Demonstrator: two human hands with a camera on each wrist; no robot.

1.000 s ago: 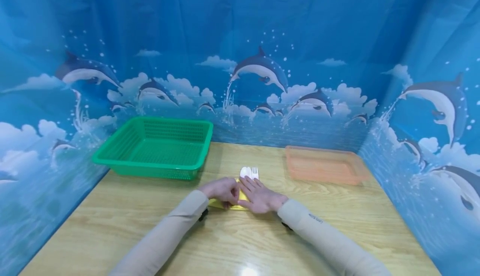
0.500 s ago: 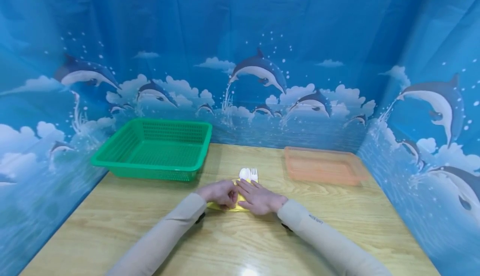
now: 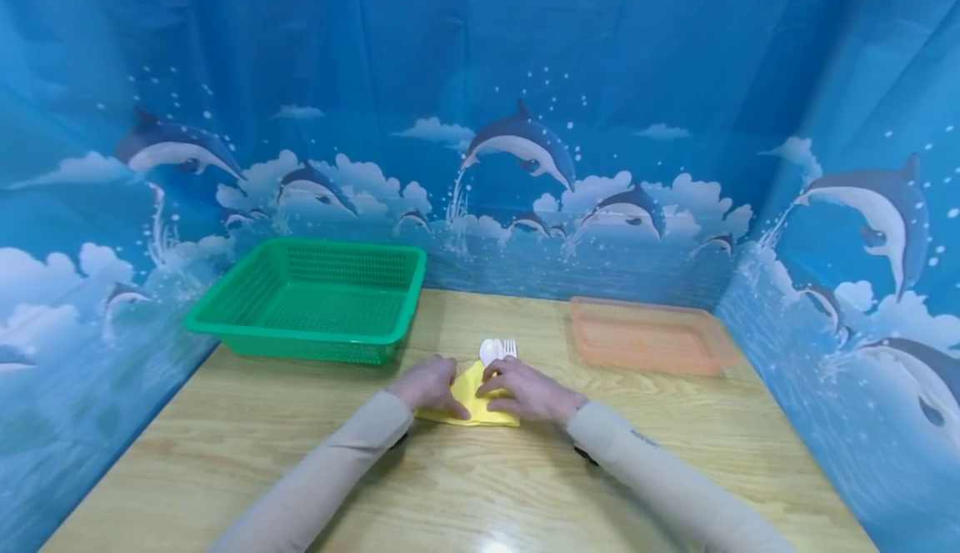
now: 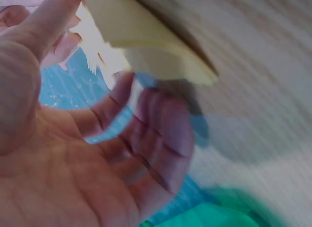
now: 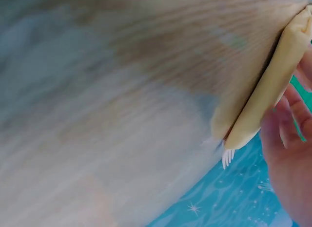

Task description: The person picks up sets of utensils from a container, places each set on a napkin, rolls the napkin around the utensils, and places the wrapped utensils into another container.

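Note:
A folded yellow napkin lies on the wooden table, with a white plastic spoon and fork sticking out of its far end. My left hand rests on the napkin's left side with relaxed fingers. In the left wrist view the left hand has its palm open, fingertips just touching the napkin. My right hand curls its fingers over the right flap. The right wrist view shows the napkin's fold, the fork tines and the right hand beside it.
A green mesh basket stands at the back left with nothing in it. An orange shallow tray sits at the back right. Blue dolphin-print curtains close in the table on three sides.
My hands have drawn slightly apart, so more of the yellow napkin shows between them. The right hand went from lying flat to curled over the flap.

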